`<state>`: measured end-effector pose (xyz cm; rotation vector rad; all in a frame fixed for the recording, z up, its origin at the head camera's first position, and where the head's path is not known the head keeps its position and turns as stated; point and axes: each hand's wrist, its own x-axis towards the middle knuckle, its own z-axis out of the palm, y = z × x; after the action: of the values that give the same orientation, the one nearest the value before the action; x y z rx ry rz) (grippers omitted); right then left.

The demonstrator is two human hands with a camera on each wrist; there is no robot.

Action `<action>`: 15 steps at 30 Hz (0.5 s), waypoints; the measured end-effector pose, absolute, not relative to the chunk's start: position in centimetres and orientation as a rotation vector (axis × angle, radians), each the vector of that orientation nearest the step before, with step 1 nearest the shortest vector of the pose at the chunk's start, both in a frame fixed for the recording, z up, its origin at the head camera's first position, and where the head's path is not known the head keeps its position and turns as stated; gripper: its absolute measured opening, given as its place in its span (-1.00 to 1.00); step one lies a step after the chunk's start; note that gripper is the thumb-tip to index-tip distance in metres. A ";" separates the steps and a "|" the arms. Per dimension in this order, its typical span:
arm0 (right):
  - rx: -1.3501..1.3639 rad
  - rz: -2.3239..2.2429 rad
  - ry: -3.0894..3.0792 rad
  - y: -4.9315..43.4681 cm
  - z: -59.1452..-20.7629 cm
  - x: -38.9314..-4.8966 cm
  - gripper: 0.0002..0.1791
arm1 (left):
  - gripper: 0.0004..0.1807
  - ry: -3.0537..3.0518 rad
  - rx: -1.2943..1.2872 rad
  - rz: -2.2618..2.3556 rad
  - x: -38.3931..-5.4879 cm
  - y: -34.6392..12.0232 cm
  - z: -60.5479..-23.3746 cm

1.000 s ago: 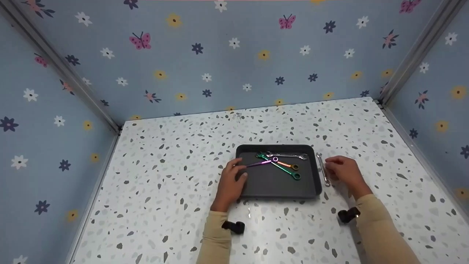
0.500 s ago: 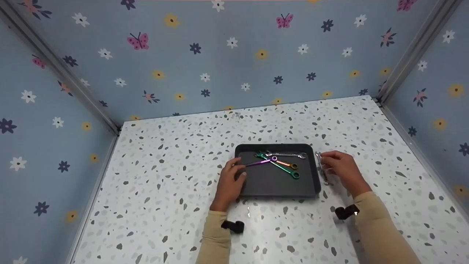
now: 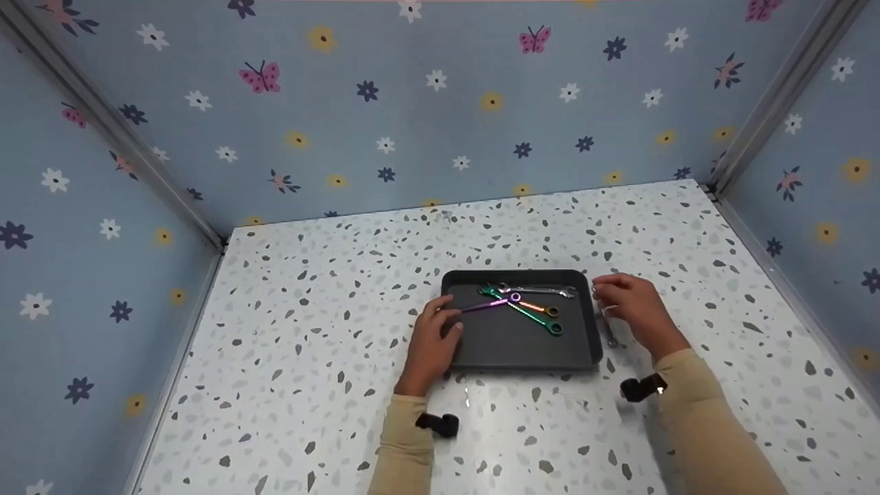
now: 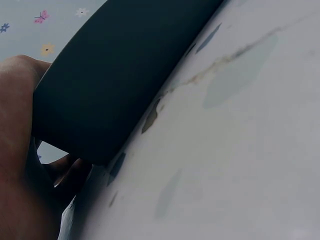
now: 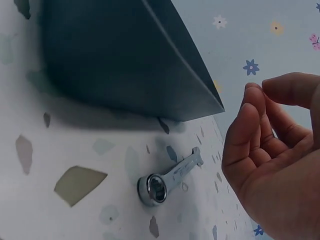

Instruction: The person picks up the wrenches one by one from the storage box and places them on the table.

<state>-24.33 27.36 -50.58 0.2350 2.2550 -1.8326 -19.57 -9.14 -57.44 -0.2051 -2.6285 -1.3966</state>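
Observation:
A dark grey tray (image 3: 522, 350) holds several wrenches: a green wrench (image 3: 533, 316), a purple wrench (image 3: 491, 303), an orange wrench (image 3: 540, 307) and a silver wrench (image 3: 540, 291). My left hand (image 3: 432, 337) grips the tray's left side, with fingertips over the rim; in the left wrist view the tray wall partly hides its fingers. Beyond the tray's right wall, a silver combination wrench (image 5: 172, 177) lies on the table. My right hand (image 3: 636, 309) is over that wrench's far end, fingers bent and thumb near the fingertips, with nothing visible between them.
The speckled white table (image 3: 330, 309) runs back to a blue flowered wall (image 3: 440, 124). Side panels with metal corner posts stand at left and right. A black wrist camera (image 3: 643, 388) sits on the right sleeve, and another black camera (image 3: 440, 425) on the left one.
My right hand has moved left and slightly away from the body, from beside the loose silver wrench to over its far end. The left hand and the tray have stayed in place.

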 end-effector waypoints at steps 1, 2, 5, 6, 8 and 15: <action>0.234 -1.831 2.254 27.3 -50.5 -24.4 -0.47 | -0.72 -2.632 -0.203 -1.395 -19.6 -9.1 -57.5; 0.235 -1.833 2.251 27.3 -50.3 -24.5 -0.47 | -0.72 -2.636 -0.199 -1.394 -19.6 -9.1 -57.5; 0.234 -1.853 2.231 27.0 -50.0 -24.7 -0.48 | -0.72 -2.640 -0.192 -1.392 -19.6 -9.1 -57.5; 0.234 -1.864 2.220 26.9 -49.9 -24.8 -0.49 | -0.72 -2.643 -0.189 -1.391 -19.6 -9.1 -57.5; 0.245 -1.886 2.196 26.5 -49.6 -24.9 -0.50 | -0.72 -2.652 -0.185 -1.387 -19.6 -9.1 -57.5; 0.286 -1.927 2.140 25.4 -49.2 -25.4 -0.52 | -0.71 -2.652 -0.190 -1.391 -19.7 -9.1 -57.6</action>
<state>-25.38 25.41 -49.21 0.2857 2.1405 -1.9271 -19.70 -9.07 -57.58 -0.1896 -2.6519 -1.3905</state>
